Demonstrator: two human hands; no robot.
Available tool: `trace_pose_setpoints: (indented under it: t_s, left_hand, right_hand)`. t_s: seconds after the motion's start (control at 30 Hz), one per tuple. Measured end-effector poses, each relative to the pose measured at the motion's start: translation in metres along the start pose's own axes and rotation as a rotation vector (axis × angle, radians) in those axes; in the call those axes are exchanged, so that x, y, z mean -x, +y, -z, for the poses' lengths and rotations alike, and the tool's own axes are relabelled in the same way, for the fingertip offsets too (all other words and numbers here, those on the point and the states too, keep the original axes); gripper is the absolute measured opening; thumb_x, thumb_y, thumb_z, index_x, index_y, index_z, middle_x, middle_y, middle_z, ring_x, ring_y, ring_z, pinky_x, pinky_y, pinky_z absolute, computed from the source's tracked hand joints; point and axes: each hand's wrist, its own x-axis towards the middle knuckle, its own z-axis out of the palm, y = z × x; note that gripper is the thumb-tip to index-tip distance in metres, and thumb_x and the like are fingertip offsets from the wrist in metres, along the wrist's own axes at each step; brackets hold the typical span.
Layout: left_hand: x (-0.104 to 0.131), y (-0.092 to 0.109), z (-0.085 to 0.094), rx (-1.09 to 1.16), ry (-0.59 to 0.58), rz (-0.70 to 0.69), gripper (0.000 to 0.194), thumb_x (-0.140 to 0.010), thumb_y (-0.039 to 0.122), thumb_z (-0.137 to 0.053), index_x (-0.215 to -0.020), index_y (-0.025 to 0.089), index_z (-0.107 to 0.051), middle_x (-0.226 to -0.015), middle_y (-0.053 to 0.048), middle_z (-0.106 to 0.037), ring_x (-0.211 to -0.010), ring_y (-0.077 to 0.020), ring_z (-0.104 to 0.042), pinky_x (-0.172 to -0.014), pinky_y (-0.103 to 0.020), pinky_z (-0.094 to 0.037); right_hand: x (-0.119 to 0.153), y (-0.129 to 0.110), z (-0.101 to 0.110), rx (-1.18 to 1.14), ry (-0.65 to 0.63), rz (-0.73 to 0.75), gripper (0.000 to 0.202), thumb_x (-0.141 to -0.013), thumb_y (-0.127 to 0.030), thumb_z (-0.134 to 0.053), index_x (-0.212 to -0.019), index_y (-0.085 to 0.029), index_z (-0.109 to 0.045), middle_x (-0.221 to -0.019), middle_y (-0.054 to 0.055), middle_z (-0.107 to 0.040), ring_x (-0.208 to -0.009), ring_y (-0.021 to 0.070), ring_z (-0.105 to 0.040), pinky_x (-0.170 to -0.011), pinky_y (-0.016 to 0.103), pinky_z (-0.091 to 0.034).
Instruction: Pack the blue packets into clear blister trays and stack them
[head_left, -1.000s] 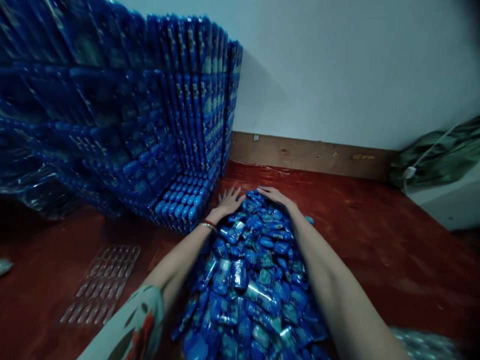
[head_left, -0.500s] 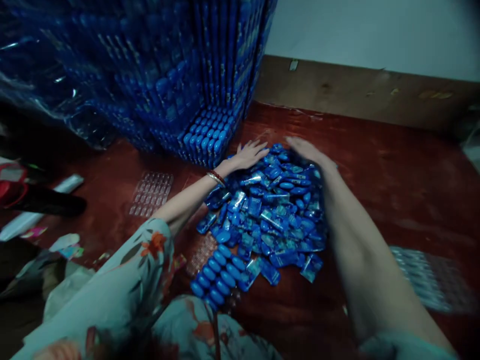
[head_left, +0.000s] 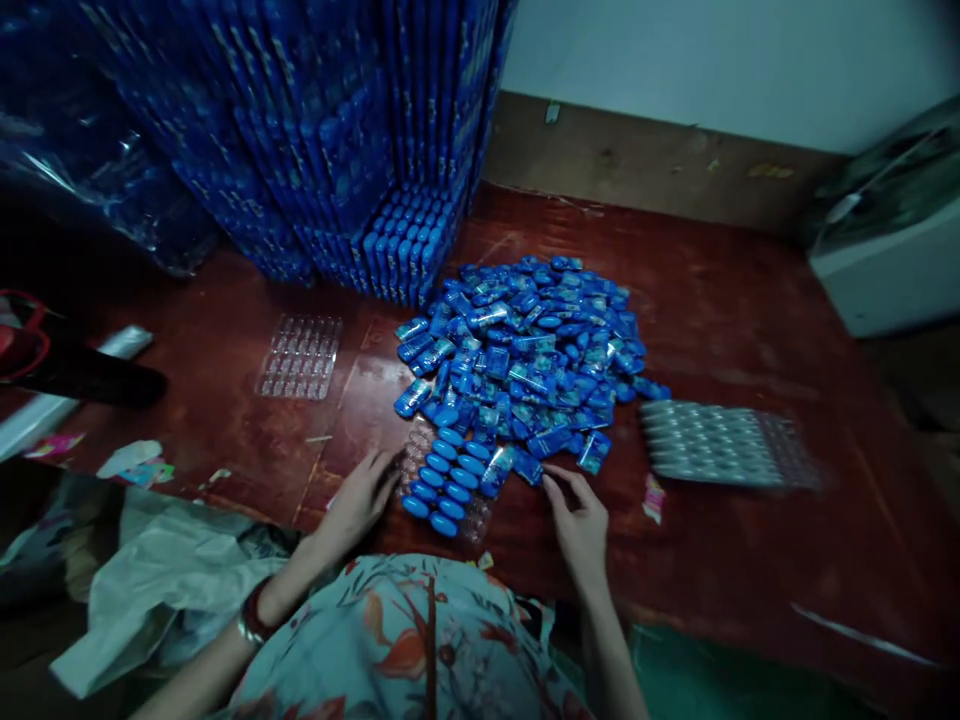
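Note:
A loose heap of small blue wrapped packets (head_left: 517,350) lies on the red-brown table. In front of it, smooth blue oval pieces (head_left: 442,475) sit in rows on a clear plastic blister tray (head_left: 475,520). My left hand (head_left: 364,497) rests at the left edge of this tray, fingers loosely bent and apart, with nothing visible in them. My right hand (head_left: 581,515) is low on the table at the near side of the heap. Its thumb and fingers are apart, and the tips reach the right end of one blue packet (head_left: 528,467), which lies flat.
Tall stacks of filled blue trays (head_left: 405,235) stand at the back left. A clear empty tray (head_left: 300,357) lies left, a stack of clear trays (head_left: 709,443) right. A dark bottle (head_left: 82,375) with a red part lies far left. Behind is a wall (head_left: 675,60).
Both hands have drawn back from the far side of the heap towards my body. The heap sits more spread, and the view has shifted, showing more of the table's right side.

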Motion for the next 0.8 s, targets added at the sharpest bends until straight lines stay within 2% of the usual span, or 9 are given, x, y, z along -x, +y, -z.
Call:
trace_pose_setpoints:
  t_s: [0.07,0.13,0.27,0.37,0.47,0.53,0.6,0.7,0.8]
  left_hand:
    - [0.012,0.002,-0.020,0.012,0.055,0.025,0.037,-0.088,0.032,-0.040,-0.123,0.021,-0.049,-0.109,-0.010,-0.061,-0.101,-0.0231,-0.057,-0.092,-0.040,-0.046]
    - [0.017,0.005,-0.026,0.039,0.087,0.047,0.039,-0.087,0.033,-0.044,-0.124,0.020,-0.047,-0.112,-0.010,-0.060,-0.104,-0.0230,-0.057,-0.093,-0.040,-0.045]
    - [0.005,0.009,-0.003,0.096,0.252,0.121,0.032,-0.089,0.036,-0.045,-0.114,0.018,-0.053,-0.104,-0.008,-0.062,-0.095,-0.0201,-0.059,-0.086,-0.034,-0.048]
    - [-0.020,0.011,0.021,0.072,0.345,0.054,0.023,-0.090,0.031,-0.043,-0.099,0.016,-0.058,-0.093,-0.006,-0.062,-0.084,-0.0176,-0.059,-0.078,-0.031,-0.048]
    - [-0.048,0.016,0.030,-0.042,0.238,-0.140,0.021,-0.089,0.021,-0.041,-0.098,0.016,-0.059,-0.094,-0.006,-0.058,-0.088,-0.0173,-0.057,-0.081,-0.031,-0.048]
    - [-0.063,0.020,0.029,-0.146,0.126,-0.249,0.022,-0.088,0.017,-0.042,-0.103,0.016,-0.057,-0.101,-0.008,-0.055,-0.095,-0.0186,-0.054,-0.086,-0.033,-0.047]
    - [-0.075,0.023,0.027,-0.267,0.046,-0.300,0.027,-0.086,0.015,-0.045,-0.111,0.017,-0.054,-0.111,-0.011,-0.051,-0.102,-0.0210,-0.052,-0.090,-0.037,-0.045]
    - [-0.088,0.027,0.026,-0.458,-0.080,-0.341,0.042,-0.081,0.015,-0.055,-0.123,0.019,-0.050,-0.125,-0.013,-0.045,-0.112,-0.0264,-0.046,-0.092,-0.043,-0.043]
    - [-0.095,0.031,0.028,-0.622,-0.157,-0.353,0.053,-0.078,0.015,-0.060,-0.128,0.023,-0.047,-0.134,-0.014,-0.039,-0.121,-0.0324,-0.037,-0.095,-0.050,-0.039]
  right_hand:
    - [0.007,0.002,-0.008,0.031,0.063,0.003,0.025,-0.083,-0.049,-0.047,-0.089,-0.033,-0.066,-0.088,0.002,-0.064,-0.083,0.0280,-0.062,-0.072,0.047,-0.053]
    - [0.007,-0.003,-0.012,0.069,0.043,0.061,0.024,-0.085,-0.045,-0.046,-0.091,-0.031,-0.065,-0.090,0.003,-0.062,-0.084,0.0259,-0.061,-0.072,0.043,-0.053]
    - [0.003,-0.016,-0.014,0.190,-0.102,0.226,0.028,-0.088,-0.041,-0.045,-0.097,-0.025,-0.065,-0.095,0.007,-0.059,-0.090,0.0223,-0.058,-0.079,0.037,-0.049]
    - [0.004,-0.024,-0.016,0.449,-0.230,0.268,0.039,-0.088,-0.044,-0.044,-0.120,-0.025,-0.055,-0.108,0.010,-0.055,-0.096,0.0248,-0.056,-0.079,0.039,-0.048]
    - [0.008,-0.030,-0.017,0.711,-0.349,0.314,0.052,-0.088,-0.041,-0.045,-0.137,-0.026,-0.036,-0.122,0.013,-0.049,-0.104,0.0289,-0.053,-0.077,0.044,-0.048]
    - [0.010,-0.033,-0.019,0.809,-0.385,0.351,0.055,-0.088,-0.035,-0.048,-0.140,-0.027,-0.032,-0.132,0.015,-0.042,-0.110,0.0308,-0.050,-0.078,0.045,-0.048]
    - [0.011,-0.032,-0.021,0.842,-0.402,0.391,0.054,-0.086,-0.028,-0.050,-0.138,-0.025,-0.036,-0.138,0.016,-0.038,-0.112,0.0315,-0.049,-0.077,0.044,-0.049]
    - [0.005,-0.028,-0.024,0.777,-0.441,0.479,0.047,-0.085,-0.020,-0.051,-0.131,-0.019,-0.045,-0.136,0.018,-0.042,-0.113,0.0307,-0.050,-0.082,0.043,-0.049]
    - [-0.004,-0.023,-0.020,0.611,-0.447,0.530,0.040,-0.088,-0.024,-0.048,-0.128,-0.018,-0.049,-0.134,0.017,-0.047,-0.115,0.0281,-0.051,-0.090,0.043,-0.048]
